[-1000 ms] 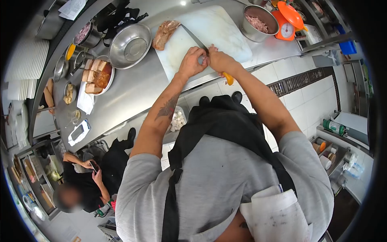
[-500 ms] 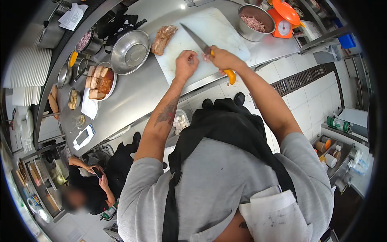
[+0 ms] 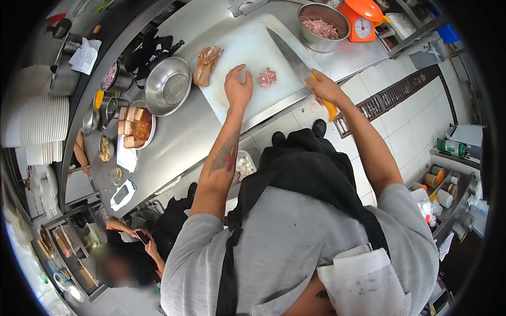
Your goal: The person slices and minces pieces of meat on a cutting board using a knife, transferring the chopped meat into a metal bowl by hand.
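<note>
My right hand point(image 3: 323, 87) grips the yellow handle of a long kitchen knife point(image 3: 289, 54). Its blade slants up and left over the right part of the white cutting board point(image 3: 247, 45). A small heap of chopped meat point(image 3: 267, 78) lies on the board between my hands. My left hand point(image 3: 239, 87) holds nothing; thumb and fingers are apart, just left of the heap. Further left, a larger piece of meat point(image 3: 207, 66) rests at the board's left edge, touched by neither hand.
Beyond the board stand a steel pot point(image 3: 324, 27) of chopped meat and an orange scale point(image 3: 362, 25). At left are a steel colander bowl point(image 3: 167, 86), a dish of pork blocks point(image 3: 136, 128) and a phone point(image 3: 122, 195). Another person point(image 3: 158, 237) sits at lower left, holding a phone.
My right hand has moved the knife rightward, away from the chopped heap, which now shows fully. My left hand has opened from curled fingers. The camera view has shifted slightly.
</note>
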`<action>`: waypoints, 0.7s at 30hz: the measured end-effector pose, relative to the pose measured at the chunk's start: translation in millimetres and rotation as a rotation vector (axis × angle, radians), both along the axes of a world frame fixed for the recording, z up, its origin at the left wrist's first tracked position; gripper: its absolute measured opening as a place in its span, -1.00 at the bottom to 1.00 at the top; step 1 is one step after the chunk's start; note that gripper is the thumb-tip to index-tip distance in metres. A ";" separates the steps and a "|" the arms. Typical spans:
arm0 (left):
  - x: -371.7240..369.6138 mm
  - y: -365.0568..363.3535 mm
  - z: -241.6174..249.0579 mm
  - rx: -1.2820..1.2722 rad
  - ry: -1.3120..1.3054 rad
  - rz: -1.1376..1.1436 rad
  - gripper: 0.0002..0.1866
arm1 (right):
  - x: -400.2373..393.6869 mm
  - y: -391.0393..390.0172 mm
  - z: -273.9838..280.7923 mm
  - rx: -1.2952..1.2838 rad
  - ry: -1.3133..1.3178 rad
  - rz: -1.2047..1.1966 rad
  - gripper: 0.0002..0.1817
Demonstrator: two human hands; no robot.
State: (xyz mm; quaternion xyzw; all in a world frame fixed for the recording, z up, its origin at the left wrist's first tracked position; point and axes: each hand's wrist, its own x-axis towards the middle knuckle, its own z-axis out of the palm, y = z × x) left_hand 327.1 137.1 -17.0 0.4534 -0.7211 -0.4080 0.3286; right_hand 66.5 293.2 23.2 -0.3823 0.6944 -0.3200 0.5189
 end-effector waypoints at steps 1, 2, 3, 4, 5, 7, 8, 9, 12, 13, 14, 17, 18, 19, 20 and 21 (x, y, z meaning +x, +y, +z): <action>4.3 2.0 -16.7 -0.180 -0.119 0.063 -0.41 | -8.3 15.8 -4.7 0.032 0.028 -0.032 -0.51; 5.3 2.0 -27.5 -0.358 -0.239 0.124 -0.32 | -7.9 29.6 -10.1 0.066 0.053 -0.066 -0.48; -1.6 4.2 -30.8 -0.356 -0.249 0.114 -0.32 | 1.5 36.5 -19.0 0.071 0.042 -0.072 -0.48; -13.6 10.8 -35.5 -0.370 -0.312 0.115 -0.28 | 16.5 42.0 -29.3 0.079 0.009 -0.153 -0.49; -26.5 16.6 -39.2 -0.386 -0.374 0.111 -0.23 | 32.3 45.9 -38.3 0.088 -0.024 -0.238 -0.49; -60.4 25.6 -34.6 -0.367 -0.354 0.101 -0.23 | 70.6 36.9 -28.5 0.122 -0.098 -0.158 -0.54; -73.8 27.4 -33.1 -0.345 -0.330 0.107 -0.22 | 88.7 29.5 -17.0 0.123 -0.116 -0.087 -0.59; -83.5 24.4 -37.4 -0.391 -0.350 0.171 -0.32 | 102.2 20.4 -11.0 0.090 -0.092 0.013 -0.63; -82.1 3.4 -38.1 -0.208 0.016 0.276 -0.40 | 123.5 3.2 -0.5 -0.043 0.025 0.043 -0.68; -78.9 0.3 -27.9 -0.047 0.132 0.331 -0.45 | 119.9 3.1 3.6 -0.116 0.173 0.093 -0.67; -88.5 -6.5 -4.3 -0.047 0.128 0.325 -0.45 | 115.5 4.6 7.8 -0.186 0.319 0.141 -0.66; -116.5 -35.6 32.9 0.191 0.721 0.527 -0.55 | 72.5 20.2 73.6 -0.158 0.363 0.214 -0.65; -129.1 -56.5 32.5 0.529 1.088 0.543 -0.69 | 56.6 30.0 91.0 -0.164 0.373 0.209 -0.65; -144.8 -73.7 33.3 0.885 1.445 0.525 -0.76 | 39.5 42.9 107.0 -0.199 0.433 0.197 -0.66; -161.8 -83.2 39.9 0.886 1.458 0.499 -0.76 | 21.6 53.1 123.4 -0.237 0.497 0.183 -0.67; -177.5 -94.3 34.6 1.073 1.595 0.367 -0.80 | 5.3 61.9 142.6 -0.246 0.514 0.168 -0.67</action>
